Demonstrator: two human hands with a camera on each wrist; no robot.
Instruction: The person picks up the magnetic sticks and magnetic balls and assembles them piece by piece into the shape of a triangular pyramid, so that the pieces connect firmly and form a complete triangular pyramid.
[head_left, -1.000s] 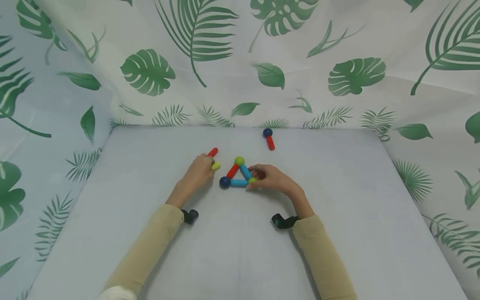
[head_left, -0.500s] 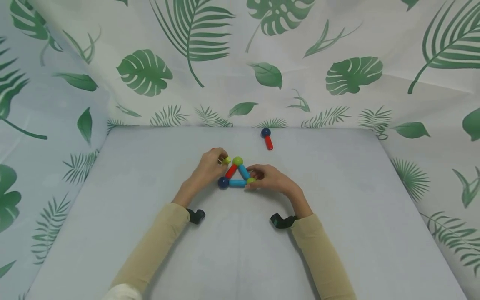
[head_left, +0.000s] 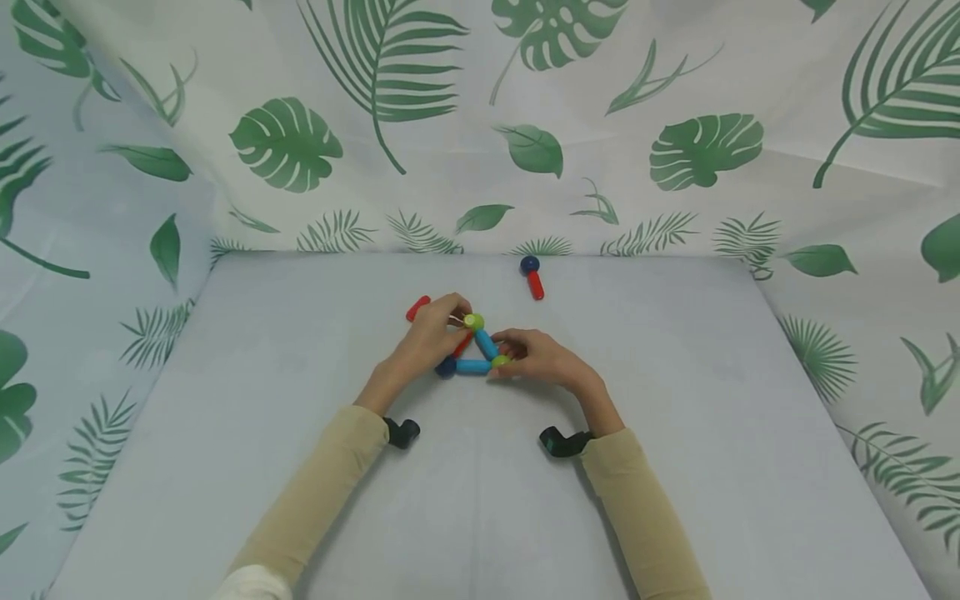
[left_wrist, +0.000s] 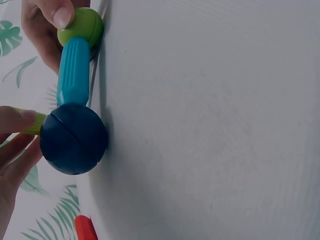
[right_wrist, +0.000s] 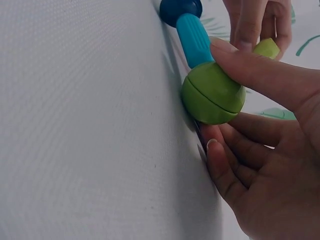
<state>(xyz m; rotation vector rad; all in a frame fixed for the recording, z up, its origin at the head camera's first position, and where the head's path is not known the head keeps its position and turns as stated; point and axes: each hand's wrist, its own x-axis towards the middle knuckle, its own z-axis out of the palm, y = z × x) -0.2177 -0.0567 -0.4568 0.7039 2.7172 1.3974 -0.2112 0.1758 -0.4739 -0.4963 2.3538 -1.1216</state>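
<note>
Triangle of plastic rods and balls point(head_left: 472, 350) lies mid-table point(head_left: 300, 467). Right hand point(head_left: 543, 358) pinches the green corner ball point(right_wrist: 212, 92). Left hand point(head_left: 431, 337) – fingers curled, gripping a yellow-green stick point(left_wrist: 32, 124) beside the dark-blue ball point(left_wrist: 73, 138).

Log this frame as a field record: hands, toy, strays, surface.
left hand: pinches a small yellow-green rod piece beside the green top ball of the triangle
right hand: pinches the green corner ball
toy: flat triangle of plastic rods and balls, with a light blue bottom rod and a dark blue ball
strays: red rod behind left hand; red rod with dark blue ball near backdrop
surface: pale grey cloth-covered table
</note>
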